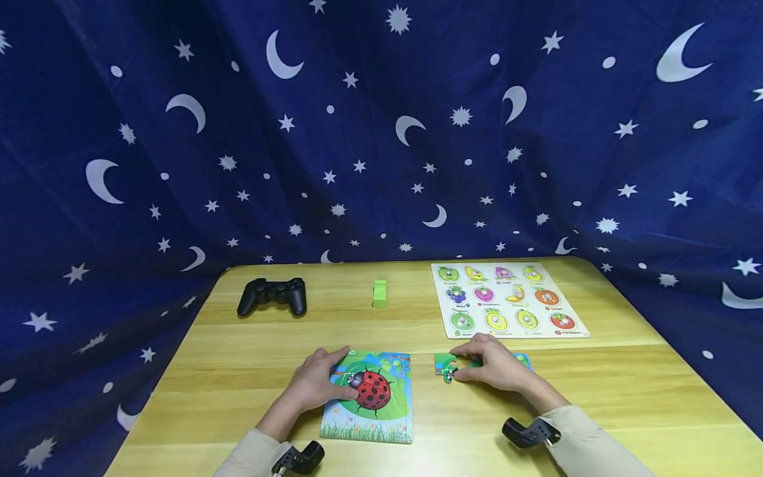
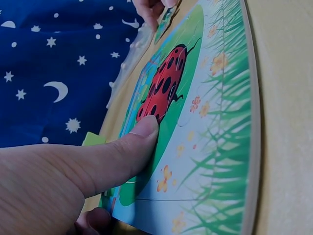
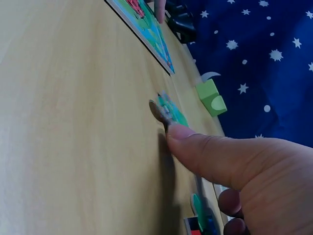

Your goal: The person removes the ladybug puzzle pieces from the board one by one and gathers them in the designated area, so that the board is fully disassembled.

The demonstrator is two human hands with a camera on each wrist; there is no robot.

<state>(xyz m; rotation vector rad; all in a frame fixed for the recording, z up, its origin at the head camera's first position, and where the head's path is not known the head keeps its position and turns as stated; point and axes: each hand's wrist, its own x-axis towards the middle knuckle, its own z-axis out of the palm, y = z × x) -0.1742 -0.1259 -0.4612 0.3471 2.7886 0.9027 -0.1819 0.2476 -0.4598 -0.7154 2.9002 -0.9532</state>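
A square jigsaw puzzle (image 1: 372, 427) with a red ladybug picture lies on the table. My left hand (image 1: 312, 384) rests on its left side, the extended thumb (image 2: 132, 152) lying over the picture. Between thumb and finger my right hand (image 1: 495, 364) pinches a small green jigsaw piece (image 1: 444, 362), right of the puzzle. A dark shadow falls beside that piece (image 3: 168, 110) in the right wrist view. Below the right hand, more jigsaw pieces (image 3: 197, 208) lie partly hidden, with a blue-green edge (image 1: 524, 360) showing behind the wrist.
A white board of fruit pictures (image 1: 512, 331) lies at the back right. At the back left is a black game controller (image 1: 272, 296), and a light green block (image 1: 379, 293) stands near the back middle. A dark blue curtain (image 1: 369, 132) with moons and stars hangs behind the table.
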